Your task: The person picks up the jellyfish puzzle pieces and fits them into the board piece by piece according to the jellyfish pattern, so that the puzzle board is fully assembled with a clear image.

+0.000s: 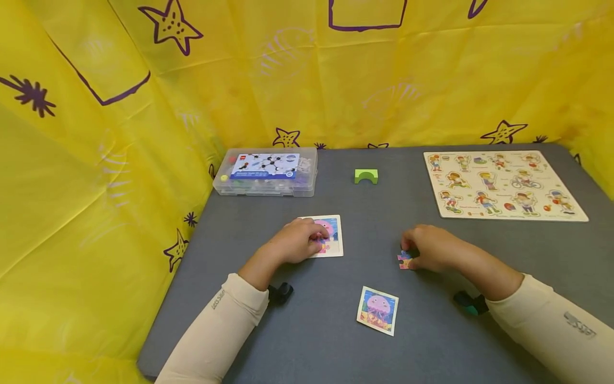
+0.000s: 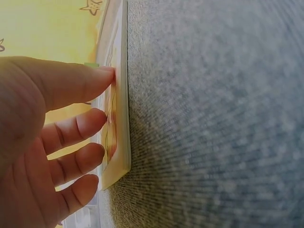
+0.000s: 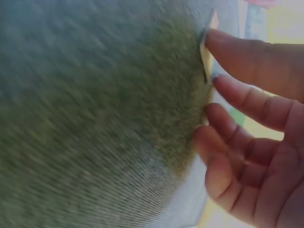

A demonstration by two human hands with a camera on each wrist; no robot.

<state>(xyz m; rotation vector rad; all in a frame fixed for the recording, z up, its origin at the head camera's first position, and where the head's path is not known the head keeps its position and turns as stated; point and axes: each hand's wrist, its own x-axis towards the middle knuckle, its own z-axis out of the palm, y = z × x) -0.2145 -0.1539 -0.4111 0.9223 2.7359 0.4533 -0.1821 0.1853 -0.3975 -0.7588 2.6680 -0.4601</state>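
Note:
A small square jigsaw puzzle (image 1: 336,234) with a pink jellyfish picture lies left of the table's middle. My left hand (image 1: 297,240) reaches over it, partly covering the picture; in the left wrist view the thumb touches its face and the other fingers are loosely bent. To the right, my right hand (image 1: 429,248) pinches a pink, orange and blue puzzle piece (image 1: 404,260) close to the tabletop. From the right wrist view, the thin piece (image 3: 205,57) appears edge-on at the thumb and index tips. A jellyfish picture card (image 1: 378,310) lies nearer me, between both forearms.
At the back left is a clear plastic case (image 1: 268,186) with a molecule-picture label. A green arch block (image 1: 366,174) stands at the back middle. On the right lies a wooden board (image 1: 503,186) of sports figures. Yellow patterned cloth (image 1: 336,80) hangs behind the grey table (image 1: 326,346).

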